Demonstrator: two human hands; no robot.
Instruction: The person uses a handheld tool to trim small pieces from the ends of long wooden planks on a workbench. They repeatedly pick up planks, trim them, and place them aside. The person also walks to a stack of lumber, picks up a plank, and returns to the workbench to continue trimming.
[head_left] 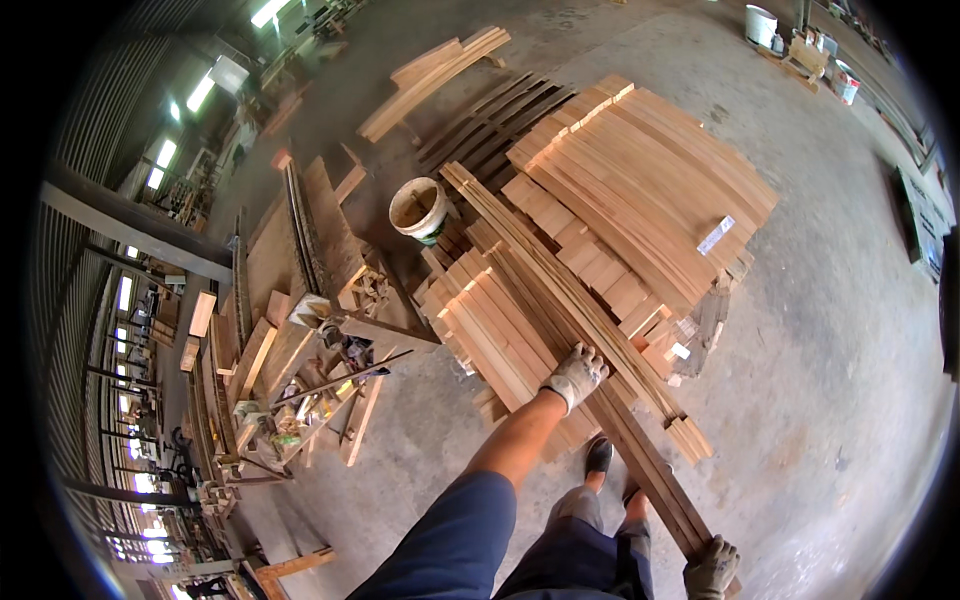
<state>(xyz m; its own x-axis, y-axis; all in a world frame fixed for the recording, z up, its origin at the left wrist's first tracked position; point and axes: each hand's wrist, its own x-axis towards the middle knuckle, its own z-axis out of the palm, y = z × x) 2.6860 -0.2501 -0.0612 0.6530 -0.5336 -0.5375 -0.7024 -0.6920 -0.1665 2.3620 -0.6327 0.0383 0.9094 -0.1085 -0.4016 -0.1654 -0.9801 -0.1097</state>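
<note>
Both my hands wear pale work gloves. My left hand [577, 378] is closed over the edges of long, narrow dark-brown boards [652, 472], about midway along them. At their near end, my right hand [712, 569] wraps round the same boards. These slant from far left to near right, their far part resting over a lower stack of reddish planks [490, 325]. Beside them, just to the right, lie long lighter wood strips [690, 437] running the same way. How many boards I hold is hard to make out.
A large plank stack [650, 170] with a white label stands at the right. A white bucket [418, 207] is at the far end of the lower stack, near a dark slatted pallet [485, 125]. Cluttered timber and offcuts [320, 390] are on the left. My feet stand on concrete floor.
</note>
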